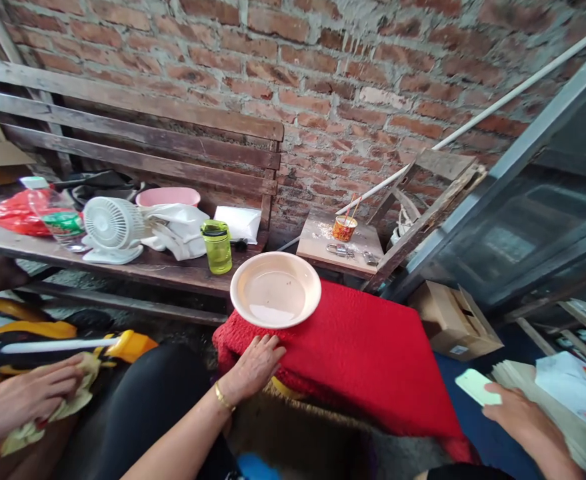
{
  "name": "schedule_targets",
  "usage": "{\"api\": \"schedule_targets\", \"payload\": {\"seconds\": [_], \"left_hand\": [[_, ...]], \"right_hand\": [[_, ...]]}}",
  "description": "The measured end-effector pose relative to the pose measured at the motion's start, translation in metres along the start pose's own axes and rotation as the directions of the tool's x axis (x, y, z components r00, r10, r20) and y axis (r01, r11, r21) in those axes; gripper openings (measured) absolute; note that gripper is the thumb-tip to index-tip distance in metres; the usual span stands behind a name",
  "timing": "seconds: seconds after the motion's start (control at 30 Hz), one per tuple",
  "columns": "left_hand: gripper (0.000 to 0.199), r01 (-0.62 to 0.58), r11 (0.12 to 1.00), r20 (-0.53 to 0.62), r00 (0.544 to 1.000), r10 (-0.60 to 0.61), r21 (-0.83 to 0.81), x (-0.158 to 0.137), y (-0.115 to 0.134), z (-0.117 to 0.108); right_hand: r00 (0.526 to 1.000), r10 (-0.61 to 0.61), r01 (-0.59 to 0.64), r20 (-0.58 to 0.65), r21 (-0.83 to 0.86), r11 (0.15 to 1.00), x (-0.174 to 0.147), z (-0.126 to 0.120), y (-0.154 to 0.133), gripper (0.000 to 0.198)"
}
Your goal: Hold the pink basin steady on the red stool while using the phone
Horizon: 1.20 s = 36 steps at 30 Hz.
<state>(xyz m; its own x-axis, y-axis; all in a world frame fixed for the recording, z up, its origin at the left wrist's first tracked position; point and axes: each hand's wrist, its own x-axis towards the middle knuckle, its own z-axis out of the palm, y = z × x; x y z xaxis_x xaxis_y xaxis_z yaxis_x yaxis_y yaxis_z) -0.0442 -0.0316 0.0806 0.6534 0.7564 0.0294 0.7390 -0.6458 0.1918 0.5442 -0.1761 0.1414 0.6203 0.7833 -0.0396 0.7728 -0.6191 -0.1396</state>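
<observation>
1. The cream basin (241,288) stood at the left end of the red-covered tabletop (367,353), and inside it we saw a shallow clear liquid with a few small dark specks.
2. Our left hand (253,367), which wore a gold-coloured bracelet (223,398) at the wrist, rested on the tabletop's edge just in front of the basin. Its grip was released: the fingers were loosely bent, and we saw nothing in them.
3. Our right hand (520,410) was well to the right of the basin and lower. Its grip was clasped on one end of a pale green flat object (473,385), whose exact kind we could not tell.
4. Also well to the right of the basin, we had a cardboard box (450,320).
5. Just left of the basin stood a green bottle (217,248), and farther left a white fan (107,227).
6. Behind the basin, to the right, we noticed a patterned cup (345,229) with thin sticks.
7. Well to the left of the basin, another person's hand (53,390) held a pale cloth (89,375).
</observation>
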Motion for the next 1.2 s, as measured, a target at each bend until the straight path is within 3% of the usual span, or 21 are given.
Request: {"api": "schedule_targets", "payload": {"seconds": [0.07,0.13,0.23,0.37,0.43,0.5,0.6,0.67,0.73,0.83,0.9,0.97,1.0,1.07,1.2], "left_hand": [[0.025,0.019,1.0,0.03,0.999,-0.02,0.013,0.0,0.001,-0.009],[0.024,0.043,0.999,0.056,0.997,-0.044,0.023,0.0,0.002,-0.018],[0.025,0.053,0.998,0.094,0.994,-0.056,0.036,0.002,0.003,-0.029],[0.029,0.046,0.998,0.118,0.992,-0.052,0.047,0.004,0.004,-0.035],[0.032,0.041,0.999,0.119,0.992,-0.045,0.036,0.005,0.004,-0.035],[0.034,0.033,0.999,0.125,0.992,-0.035,0.023,0.007,0.004,-0.035],[0.034,0.019,1.0,0.144,0.989,-0.022,0.022,0.009,0.005,-0.036],[0.033,0.014,1.0,0.153,0.988,-0.018,0.027,0.01,0.006,-0.037],[0.031,0.015,0.999,0.16,0.987,-0.02,0.032,0.011,0.007,-0.037],[0.03,0.018,0.999,0.166,0.986,-0.024,0.036,0.01,0.008,-0.037],[0.029,0.017,0.999,0.167,0.986,-0.023,0.04,0.01,0.007,-0.037],[0.03,0.016,0.999,0.168,0.985,-0.023,0.045,0.009,0.005,-0.036],[0.031,0.015,0.999,0.167,0.986,-0.023,0.048,0.009,0.003,-0.035],[0.032,0.015,0.999,0.161,0.987,-0.023,0.05,0.011,0.002,-0.035],[0.034,0.009,0.999,0.152,0.988,-0.014,0.037,0.015,0.001,-0.032]], "right_hand": [[1.0,-0.011,0.01,0.024,0.025,1.0,-0.005,0.011,-0.002,0.033],[0.988,-0.098,0.087,0.117,0.095,0.992,-0.018,0.026,-0.038,0.042],[0.923,-0.308,0.261,0.232,0.209,0.942,-0.054,0.04,-0.134,0.05],[0.785,-0.566,0.508,0.251,0.262,0.821,-0.102,0.047,-0.264,0.046],[0.732,-0.633,0.588,0.251,0.237,0.774,-0.117,0.052,-0.307,0.048],[0.707,-0.662,0.629,0.248,0.206,0.749,-0.122,0.057,-0.328,0.051],[0.729,-0.636,0.599,0.252,0.215,0.772,-0.114,0.062,-0.314,0.053],[0.789,-0.556,0.504,0.261,0.241,0.829,-0.097,0.063,-0.271,0.052],[0.863,-0.424,0.367,0.274,0.237,0.9,-0.074,0.062,-0.204,0.053],[0.95,-0.179,0.148,0.255,0.136,0.98,-0.039,0.056,-0.079,0.059],[0.976,-0.017,0.015,0.215,0.007,1.0,-0.025,0.049,-0.006,0.057],[0.983,0.097,-0.079,0.156,-0.113,0.99,-0.023,0.041,0.033,0.054],[0.986,0.102,-0.084,0.134,-0.134,0.987,-0.028,0.036,0.036,0.054],[0.991,0.009,0.001,0.132,-0.081,0.997,-0.046,0.028,0.007,0.053],[0.926,-0.334,0.308,0.173,0.162,0.937,-0.102,0.025,-0.141,0.046]]}}
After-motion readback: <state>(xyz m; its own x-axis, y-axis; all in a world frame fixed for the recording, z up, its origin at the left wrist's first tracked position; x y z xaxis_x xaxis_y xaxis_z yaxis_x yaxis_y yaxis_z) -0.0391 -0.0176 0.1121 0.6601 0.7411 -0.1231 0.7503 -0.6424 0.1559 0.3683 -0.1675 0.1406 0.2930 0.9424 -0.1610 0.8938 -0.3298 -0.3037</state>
